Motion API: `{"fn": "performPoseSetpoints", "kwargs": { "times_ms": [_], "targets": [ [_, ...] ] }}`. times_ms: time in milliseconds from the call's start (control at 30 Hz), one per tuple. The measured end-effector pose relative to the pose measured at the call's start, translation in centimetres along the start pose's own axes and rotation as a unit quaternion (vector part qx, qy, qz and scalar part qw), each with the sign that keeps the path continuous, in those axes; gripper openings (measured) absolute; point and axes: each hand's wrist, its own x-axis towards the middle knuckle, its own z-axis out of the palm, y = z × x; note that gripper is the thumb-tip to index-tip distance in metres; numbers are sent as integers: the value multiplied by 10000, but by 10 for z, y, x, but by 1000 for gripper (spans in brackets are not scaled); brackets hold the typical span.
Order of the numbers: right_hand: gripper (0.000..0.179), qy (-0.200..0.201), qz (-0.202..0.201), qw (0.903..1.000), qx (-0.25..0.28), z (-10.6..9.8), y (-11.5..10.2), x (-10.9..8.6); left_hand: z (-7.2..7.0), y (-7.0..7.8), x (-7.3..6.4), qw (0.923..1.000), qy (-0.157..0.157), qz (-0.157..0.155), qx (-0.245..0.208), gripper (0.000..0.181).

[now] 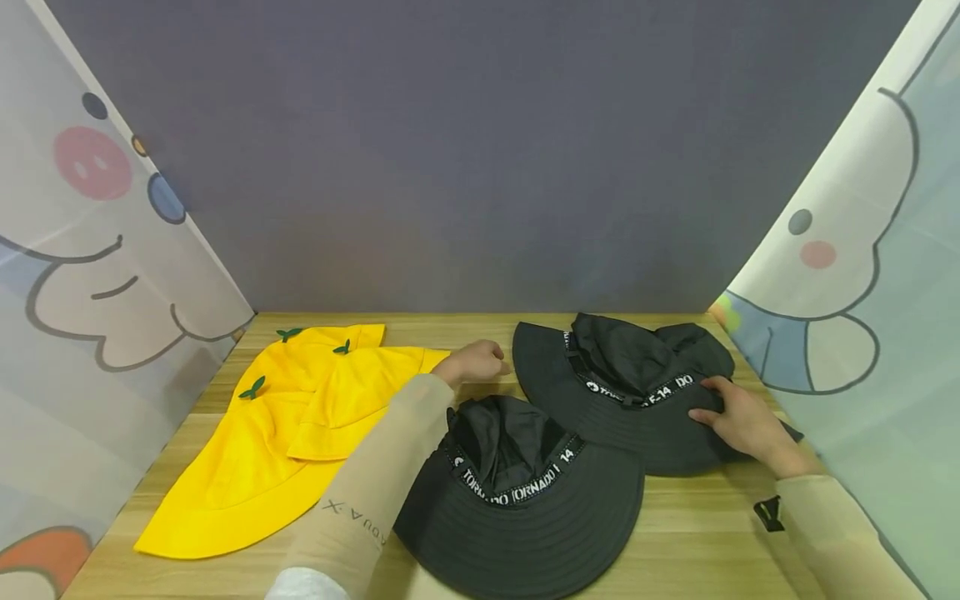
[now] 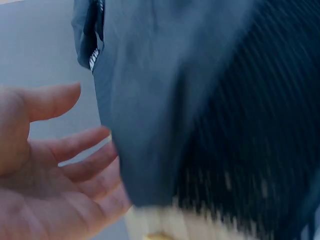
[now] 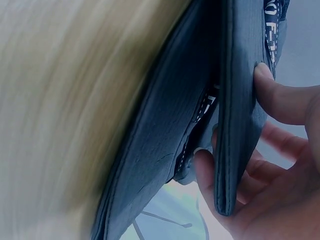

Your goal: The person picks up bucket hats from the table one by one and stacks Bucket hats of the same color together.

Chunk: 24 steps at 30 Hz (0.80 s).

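Observation:
At the back right lies a black bucket hat [image 1: 600,417] with white lettering on its band. My right hand [image 1: 742,417] pinches its brim [image 3: 235,125], thumb on one face and fingers on the other. Under it, the right wrist view shows another black brim [image 3: 145,140], also with a lettered band. A second black bucket hat [image 1: 532,517] lies nearer in the middle, overlapping the first. My left hand [image 1: 474,361] is behind it, between the black hats and the yellow ones. In the left wrist view, its loose fingers [image 2: 90,150] are beside black fabric without gripping it.
Several yellow bucket hats [image 1: 240,467] with green sprouts on top overlap at the left of the wooden table [image 1: 690,533]. A grey panel [image 1: 480,167] rises behind the table, and cartoon-printed sheets [image 1: 832,275] flank it. A small black tag [image 1: 768,513] is by the right sleeve.

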Motion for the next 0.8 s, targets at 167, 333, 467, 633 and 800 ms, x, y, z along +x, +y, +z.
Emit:
{"fn": "performPoseSetpoints", "kwargs": {
  "times_ms": [167, 333, 467, 633, 800],
  "targets": [
    [55, 202, -189, 9996, 95, 3, 2, 0, 8, 6, 11, 9966, 142, -347, -735, 65],
    [49, 394, -361, 9983, 220, 5, 4, 1, 13, 10, 20, 9746, 200, -697, -2120, 71],
    [44, 446, -424, 9977, 279, 6, 5, 2, 14, 13, 26, 9250, 247, -1033, -3648, 75],
    [42, 429, -374, 9979, 311, 6, 5, 2, 14, 15, 28, 8703, 448, -1340, -4718, 74],
    [42, 471, -388, 9974, 370, 5, 3, 2, 16, 11, 33, 8710, 419, -1331, -4710, 74]
  ]
}}
